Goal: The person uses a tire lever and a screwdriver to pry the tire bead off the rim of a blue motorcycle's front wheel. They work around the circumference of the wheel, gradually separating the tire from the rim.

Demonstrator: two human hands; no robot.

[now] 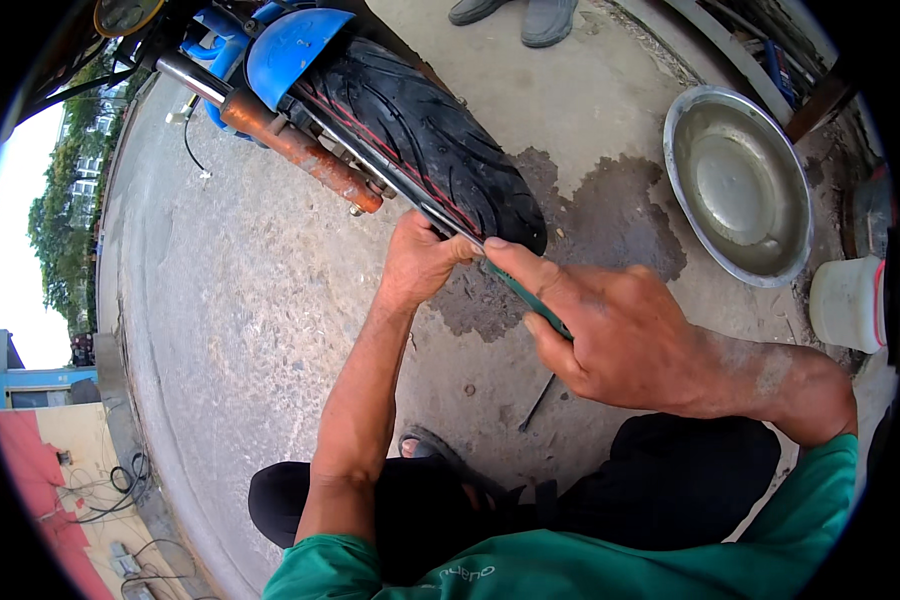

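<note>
A motorcycle wheel with a black treaded tyre [410, 120] slants down from the upper left. Red lines run along its side next to the metal rim [370, 158]. My left hand [422, 262] is closed around the rim's near end, its thumb by the tyre edge and its other fingers partly hidden. In my right hand [620, 335] is a green-handled tool [526, 293]. The index finger stretches along it to the rim, close to my left thumb. Its working end is hard to make out, so I cannot tell its exact kind.
An orange fork leg [300, 150] and a blue mudguard [295, 55] flank the wheel. A metal basin [735, 190] of water stands at right, above a white bucket [845, 305]. A thin dark rod [538, 402] lies on the concrete near a wet patch [620, 215]. Another person's shoes [545, 22] show beyond.
</note>
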